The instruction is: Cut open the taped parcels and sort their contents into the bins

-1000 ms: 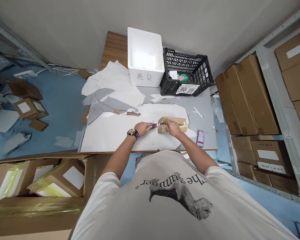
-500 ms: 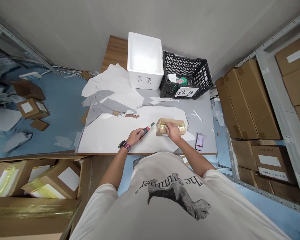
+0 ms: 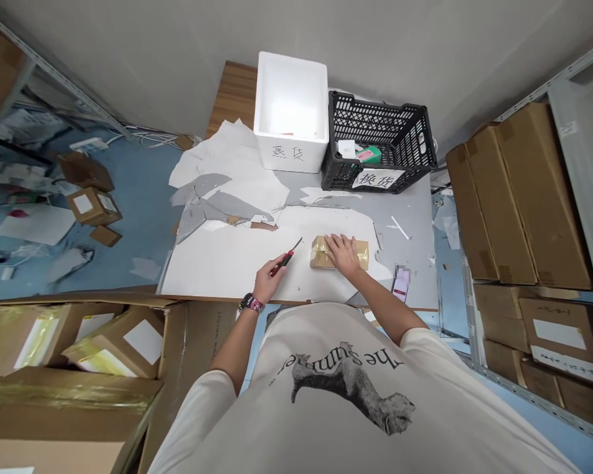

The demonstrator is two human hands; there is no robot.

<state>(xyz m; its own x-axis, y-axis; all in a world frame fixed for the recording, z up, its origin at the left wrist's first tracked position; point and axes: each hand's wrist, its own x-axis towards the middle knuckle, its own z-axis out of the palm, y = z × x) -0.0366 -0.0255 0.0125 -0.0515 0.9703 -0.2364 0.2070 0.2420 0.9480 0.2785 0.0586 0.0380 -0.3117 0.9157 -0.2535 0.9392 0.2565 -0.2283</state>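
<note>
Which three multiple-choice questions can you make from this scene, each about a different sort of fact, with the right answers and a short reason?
1. Where does the right hand rest?
A. On the phone
B. On the taped cardboard parcel
C. Inside the foam box

2. What colour is the plastic crate?
A. White
B. Blue
C. Black

3. What state is the blade of the utility knife in the left hand?
A. Pushed out
B. Fully retracted
C. Broken off

Answers:
1. B: the hand lies on top of the parcel.
2. C: the crate's lattice walls show black.
3. A: a thin blade sticks out beyond the handle.
</note>
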